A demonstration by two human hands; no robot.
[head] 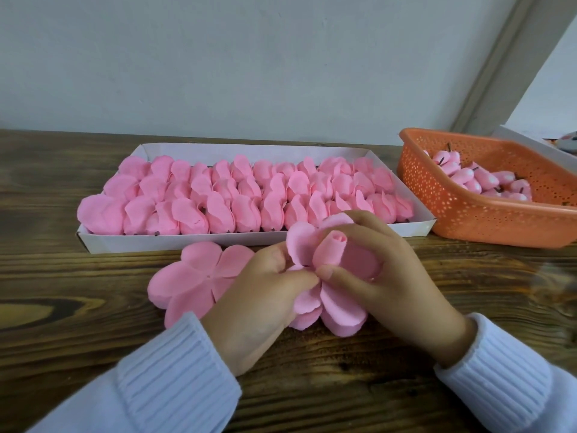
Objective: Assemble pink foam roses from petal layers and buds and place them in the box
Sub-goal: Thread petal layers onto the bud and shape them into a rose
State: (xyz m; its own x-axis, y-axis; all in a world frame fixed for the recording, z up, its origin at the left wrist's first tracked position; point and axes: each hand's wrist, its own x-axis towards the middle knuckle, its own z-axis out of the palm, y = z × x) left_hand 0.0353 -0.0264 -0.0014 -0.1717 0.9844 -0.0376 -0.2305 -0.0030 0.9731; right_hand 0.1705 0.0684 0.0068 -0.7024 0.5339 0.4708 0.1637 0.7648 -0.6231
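Head view of a dark wooden table (78,307). Both hands meet over a part-built pink foam rose (331,285) just in front of the box. The left hand (259,301) pinches the petal layers at the base of the bud (331,248), thumb and fingers closed on the foam. The right hand (384,273) is closed on the same rose, thumb pressed beside the bud and fingers curled behind the upper petals. The bud stands upright in the centre of the petals. A flat stack of petal layers (190,279) lies on the table just left of the left hand. The white cardboard box (193,242) behind holds close rows of pink roses (243,195). An orange perforated basket (487,210) at right holds loose buds (474,179). White ribbed sleeves (175,382) cover both wrists.
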